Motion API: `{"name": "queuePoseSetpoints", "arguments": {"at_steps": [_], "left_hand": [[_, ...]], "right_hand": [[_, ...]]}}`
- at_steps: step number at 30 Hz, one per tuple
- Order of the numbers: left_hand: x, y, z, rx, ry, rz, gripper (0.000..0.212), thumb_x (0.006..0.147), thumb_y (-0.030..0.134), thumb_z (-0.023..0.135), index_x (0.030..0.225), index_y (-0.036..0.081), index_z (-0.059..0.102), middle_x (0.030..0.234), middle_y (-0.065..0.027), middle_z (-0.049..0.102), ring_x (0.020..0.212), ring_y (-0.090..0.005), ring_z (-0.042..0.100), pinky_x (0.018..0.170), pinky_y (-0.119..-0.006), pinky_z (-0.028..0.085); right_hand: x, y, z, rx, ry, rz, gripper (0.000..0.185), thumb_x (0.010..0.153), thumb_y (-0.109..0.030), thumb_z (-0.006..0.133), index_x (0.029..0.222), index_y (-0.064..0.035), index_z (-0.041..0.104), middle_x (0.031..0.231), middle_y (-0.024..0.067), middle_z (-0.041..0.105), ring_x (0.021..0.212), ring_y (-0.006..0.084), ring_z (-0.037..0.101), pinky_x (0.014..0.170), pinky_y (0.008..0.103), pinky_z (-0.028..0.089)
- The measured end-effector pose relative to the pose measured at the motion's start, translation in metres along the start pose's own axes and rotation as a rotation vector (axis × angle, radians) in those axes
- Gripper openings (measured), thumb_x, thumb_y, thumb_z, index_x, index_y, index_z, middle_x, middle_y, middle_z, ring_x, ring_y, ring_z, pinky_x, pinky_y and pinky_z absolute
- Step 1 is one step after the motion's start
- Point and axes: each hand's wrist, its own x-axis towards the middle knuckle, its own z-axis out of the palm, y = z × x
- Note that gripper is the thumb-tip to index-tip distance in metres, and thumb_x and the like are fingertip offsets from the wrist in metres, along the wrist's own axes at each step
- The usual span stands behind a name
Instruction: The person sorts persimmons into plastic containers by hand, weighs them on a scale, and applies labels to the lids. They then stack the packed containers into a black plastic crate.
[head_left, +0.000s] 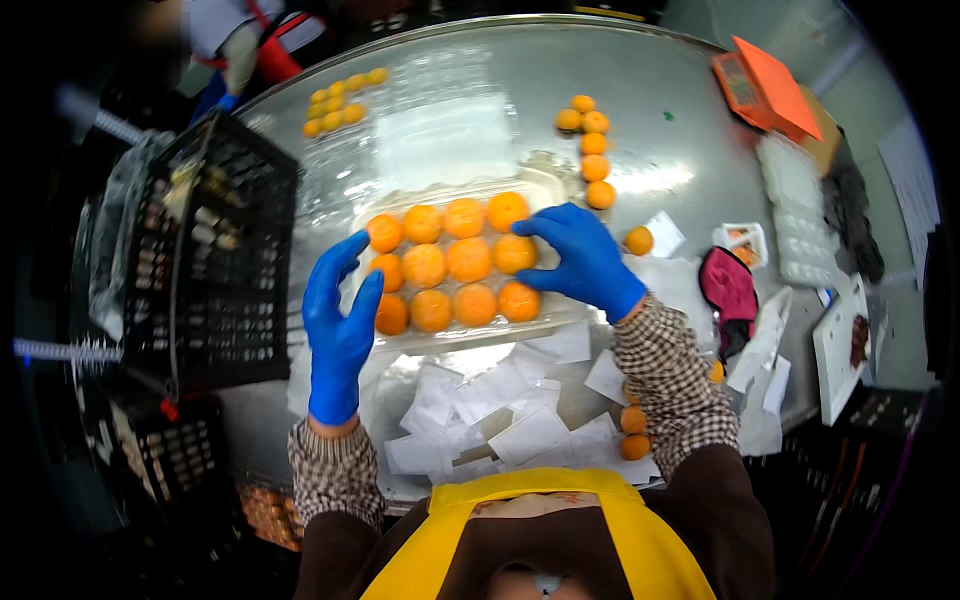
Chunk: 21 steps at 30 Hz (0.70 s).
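Note:
Several orange citrus fruits (468, 259), probably mandarins, sit in three rows in a shallow pale plastic tray (559, 311) before me. My left hand (337, 322), in a blue glove, is at the tray's left side. Its thumb and fingers are spread beside the leftmost fruits, with an empty palm. From the right, my blue-gloved right hand (581, 259) reaches over the tray's edge. Its thumb and fingertips lie to either side of the middle fruit in the right column; whether they grip it is unclear. Shine on the fruits hints at clear plastic over them.
Left stands a black plastic crate (214, 262). White paper slips (529, 435) lie in front. Beyond are clear plastic trays (442, 67), another fruit group (336, 101) and a fruit line (595, 142). At right are an orange container (772, 90) and pink cloth (729, 289). A person (244, 45) stands far left.

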Motion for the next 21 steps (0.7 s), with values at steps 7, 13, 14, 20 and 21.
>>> {"name": "queuePoseSetpoints", "arguments": {"at_steps": [7,13,14,20,21], "left_hand": [[-0.034,0.062,0.052,-1.003,-0.123,-0.614,0.051,0.083,0.028,0.053,0.122,-0.001,0.039,0.114,-0.0157,0.049,0.097,-0.0248,0.054,0.070,-0.034,0.051],[-0.058,0.058,0.036,-1.005,-0.300,-0.717,0.052,0.080,0.029,0.057,0.119,-0.001,0.041,0.098,-0.0183,0.055,0.072,-0.0227,0.060,0.057,-0.031,0.052],[-0.064,0.055,0.031,-0.958,-0.332,-0.720,0.052,0.080,0.028,0.058,0.119,-0.002,0.041,0.098,-0.0183,0.055,0.073,-0.0229,0.060,0.057,-0.032,0.052],[-0.101,0.052,0.034,-0.736,-0.483,-0.843,0.043,0.079,0.018,0.059,0.115,0.000,0.045,0.099,-0.0157,0.055,0.079,-0.0205,0.058,0.064,-0.029,0.050],[-0.112,0.047,0.039,-0.697,-0.516,-0.861,0.040,0.080,0.014,0.058,0.115,0.001,0.045,0.101,-0.0138,0.055,0.083,-0.0196,0.058,0.066,-0.028,0.050]], "right_hand": [[-0.007,-0.063,-0.011,0.375,0.195,-0.156,0.051,0.060,-0.025,0.076,0.105,-0.0107,0.057,0.097,0.0074,0.056,0.091,0.0246,0.053,0.082,0.0337,0.041],[-0.066,0.092,-0.020,-0.295,0.233,0.545,0.051,0.063,-0.027,0.071,0.107,-0.0088,0.053,0.093,0.0119,0.054,0.086,0.0275,0.053,0.075,0.0367,0.044],[-0.078,0.109,-0.014,-0.384,0.179,0.641,0.053,0.061,-0.033,0.071,0.108,-0.0127,0.054,0.093,0.0114,0.055,0.087,0.0276,0.054,0.073,0.0372,0.045],[-0.066,0.107,-0.008,-0.136,0.168,0.659,0.052,0.062,-0.026,0.072,0.108,-0.0092,0.053,0.097,0.0107,0.057,0.085,0.0251,0.057,0.074,0.0347,0.046],[-0.046,0.077,-0.009,0.056,0.241,0.490,0.050,0.063,-0.019,0.072,0.108,-0.0065,0.053,0.097,0.0093,0.057,0.085,0.0222,0.057,0.075,0.0311,0.046]]}}
